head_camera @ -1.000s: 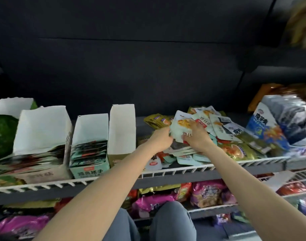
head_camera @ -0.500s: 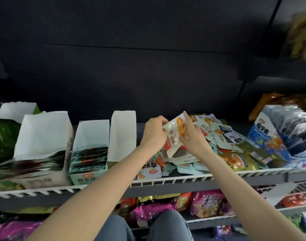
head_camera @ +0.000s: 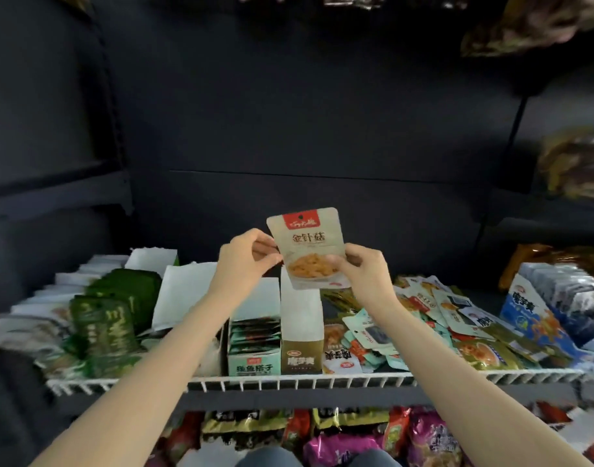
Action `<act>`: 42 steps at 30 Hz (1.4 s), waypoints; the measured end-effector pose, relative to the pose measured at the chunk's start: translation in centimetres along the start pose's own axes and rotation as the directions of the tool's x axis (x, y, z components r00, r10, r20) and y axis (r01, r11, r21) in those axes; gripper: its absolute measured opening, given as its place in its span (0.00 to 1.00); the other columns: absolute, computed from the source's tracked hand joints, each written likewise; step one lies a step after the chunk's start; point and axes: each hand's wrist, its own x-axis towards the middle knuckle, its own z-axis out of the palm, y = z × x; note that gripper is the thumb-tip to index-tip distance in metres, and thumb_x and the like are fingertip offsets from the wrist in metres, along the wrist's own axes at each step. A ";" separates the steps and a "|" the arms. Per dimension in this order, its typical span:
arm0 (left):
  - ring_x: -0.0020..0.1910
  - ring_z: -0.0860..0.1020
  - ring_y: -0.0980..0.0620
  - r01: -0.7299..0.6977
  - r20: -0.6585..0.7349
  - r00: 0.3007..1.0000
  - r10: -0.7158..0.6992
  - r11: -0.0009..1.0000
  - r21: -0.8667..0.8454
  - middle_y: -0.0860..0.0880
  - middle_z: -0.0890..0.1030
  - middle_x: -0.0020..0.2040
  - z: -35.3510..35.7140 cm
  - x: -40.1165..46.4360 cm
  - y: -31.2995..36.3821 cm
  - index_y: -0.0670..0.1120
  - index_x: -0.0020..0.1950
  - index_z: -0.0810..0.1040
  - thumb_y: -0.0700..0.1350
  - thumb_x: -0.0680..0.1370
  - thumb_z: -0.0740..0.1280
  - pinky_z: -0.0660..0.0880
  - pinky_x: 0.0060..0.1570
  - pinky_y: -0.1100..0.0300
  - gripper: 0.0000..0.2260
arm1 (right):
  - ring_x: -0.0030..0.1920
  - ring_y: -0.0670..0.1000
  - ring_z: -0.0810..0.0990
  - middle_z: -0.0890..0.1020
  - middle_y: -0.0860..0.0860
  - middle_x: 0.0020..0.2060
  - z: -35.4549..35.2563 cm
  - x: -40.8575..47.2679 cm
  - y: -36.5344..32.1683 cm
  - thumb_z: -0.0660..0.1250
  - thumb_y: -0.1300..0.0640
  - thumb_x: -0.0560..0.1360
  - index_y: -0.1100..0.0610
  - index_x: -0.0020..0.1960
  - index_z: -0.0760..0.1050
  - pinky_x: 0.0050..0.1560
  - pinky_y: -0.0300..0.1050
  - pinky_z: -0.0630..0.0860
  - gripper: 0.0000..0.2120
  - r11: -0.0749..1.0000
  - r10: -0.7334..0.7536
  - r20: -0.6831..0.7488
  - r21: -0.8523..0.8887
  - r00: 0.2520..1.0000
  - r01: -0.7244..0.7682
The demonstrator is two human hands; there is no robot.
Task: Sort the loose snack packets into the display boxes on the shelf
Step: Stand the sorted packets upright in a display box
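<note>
Both hands are raised above the wire shelf (head_camera: 289, 382), holding one beige snack packet (head_camera: 307, 246) upright with its printed face toward the person; the left hand (head_camera: 245, 264) pinches the packet's left edge between thumb and fingertips, the other fingers loosely curled; the right hand (head_camera: 364, 267) grips the lower right corner, thumb across the front; neither hand carries anything else. The packet hangs clear of the shelf, directly above the narrow olive display box (head_camera: 302, 335), which stands open just right of the teal display box (head_camera: 255, 345) stacked with dark packets; a taller white box (head_camera: 184, 294) and rows of green packets (head_camera: 110, 315) sit further left. The loose pile of packets (head_camera: 420, 328) lies to the right of the olive box, still large; a blue carton (head_camera: 538, 318) stands at the far right.

Judgement: the step in hand is identification of a single picked packet, placement not yet made; sorting appears far from complete. The next move calls for matching the print to a box, then lowering the packet edge-first into the slot; whether the olive box is the match cannot be told.
</note>
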 end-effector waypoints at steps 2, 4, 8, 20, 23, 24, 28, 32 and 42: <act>0.37 0.82 0.53 0.023 -0.044 0.999 -0.026 0.998 -0.064 0.51 0.82 0.38 -2.7 -0.7 -0.9 0.49 0.41 0.77 0.37 0.73 0.70 0.80 0.46 0.51 0.08 | 0.49 0.45 0.83 0.84 0.47 0.47 2.3 -0.3 -1.4 0.67 0.59 0.76 0.52 0.51 0.81 0.52 0.47 0.80 0.06 0.985 0.009 0.053 0.170 0.999 -0.018; 0.38 0.82 0.52 0.011 -0.098 0.995 -0.017 0.998 -0.056 0.52 0.81 0.38 -5.2 -1.3 -1.8 0.51 0.41 0.76 0.37 0.73 0.71 0.80 0.45 0.52 0.09 | 0.49 0.45 0.83 0.84 0.46 0.47 4.8 -0.6 -2.6 0.67 0.60 0.75 0.49 0.51 0.81 0.54 0.49 0.80 0.08 0.960 0.013 0.120 0.277 0.993 -0.046; 0.41 0.80 0.53 0.026 -0.184 0.982 -0.032 0.999 -0.032 0.51 0.80 0.41 -9.3 -2.4 -4.1 0.46 0.45 0.77 0.40 0.73 0.71 0.77 0.44 0.61 0.05 | 0.52 0.46 0.82 0.84 0.49 0.51 9.6 -1.2 -4.5 0.67 0.61 0.75 0.56 0.57 0.80 0.56 0.46 0.79 0.11 0.924 0.007 0.224 0.370 0.975 -0.092; 0.43 0.77 0.55 0.140 -0.110 0.987 -0.113 0.949 0.284 0.51 0.79 0.44 -13.3 -4.7 -9.2 0.43 0.48 0.77 0.44 0.75 0.69 0.70 0.40 0.66 0.05 | 0.46 0.46 0.80 0.84 0.50 0.47 16.2 -2.3 -4.7 0.68 0.61 0.74 0.59 0.52 0.81 0.43 0.31 0.73 0.07 0.997 -0.059 0.295 -0.022 0.954 0.069; 0.42 0.77 0.58 0.049 -0.017 0.999 -0.046 0.931 0.361 0.54 0.80 0.43 -13.0 -5.1 -9.1 0.47 0.47 0.79 0.44 0.76 0.68 0.74 0.44 0.66 0.02 | 0.46 0.47 0.79 0.82 0.46 0.42 16.0 -2.3 -4.6 0.67 0.60 0.74 0.56 0.45 0.79 0.43 0.31 0.71 0.03 0.986 -0.117 0.306 -0.080 0.945 0.148; 0.43 0.78 0.57 0.010 0.032 0.999 -0.026 0.905 0.425 0.54 0.81 0.43 -12.8 -5.1 -9.0 0.47 0.47 0.80 0.44 0.77 0.67 0.75 0.45 0.63 0.03 | 0.46 0.47 0.78 0.82 0.45 0.42 15.9 -2.3 -4.6 0.67 0.61 0.75 0.55 0.45 0.79 0.42 0.27 0.69 0.03 0.977 -0.130 0.332 -0.116 0.935 0.177; 0.44 0.79 0.53 -0.094 0.169 0.985 -0.019 0.766 0.636 0.52 0.83 0.47 -12.3 -5.0 -8.7 0.49 0.49 0.82 0.45 0.77 0.65 0.77 0.44 0.57 0.06 | 0.49 0.46 0.77 0.83 0.50 0.49 15.7 -2.3 -4.7 0.64 0.62 0.76 0.58 0.52 0.80 0.42 0.27 0.67 0.07 0.941 -0.104 0.490 -0.232 0.866 0.244; 0.47 0.77 0.57 -0.060 0.210 0.976 -0.058 0.854 0.516 0.57 0.80 0.46 -11.4 -5.1 -8.0 0.51 0.50 0.81 0.49 0.76 0.67 0.74 0.46 0.62 0.06 | 0.56 0.49 0.79 0.82 0.50 0.54 14.5 -2.2 -4.9 0.64 0.63 0.76 0.55 0.61 0.72 0.56 0.42 0.74 0.15 0.991 -0.021 0.560 -0.098 0.828 0.091; 0.43 0.75 0.63 -0.041 0.073 0.997 0.034 0.994 0.098 0.56 0.79 0.45 0.0 -2.7 -2.7 0.50 0.53 0.78 0.42 0.79 0.63 0.70 0.43 0.74 0.07 | 0.53 0.46 0.77 0.81 0.48 0.52 4.3 -1.1 2.5 0.62 0.64 0.76 0.52 0.58 0.74 0.54 0.41 0.74 0.12 0.986 0.118 0.141 -0.134 0.983 -0.099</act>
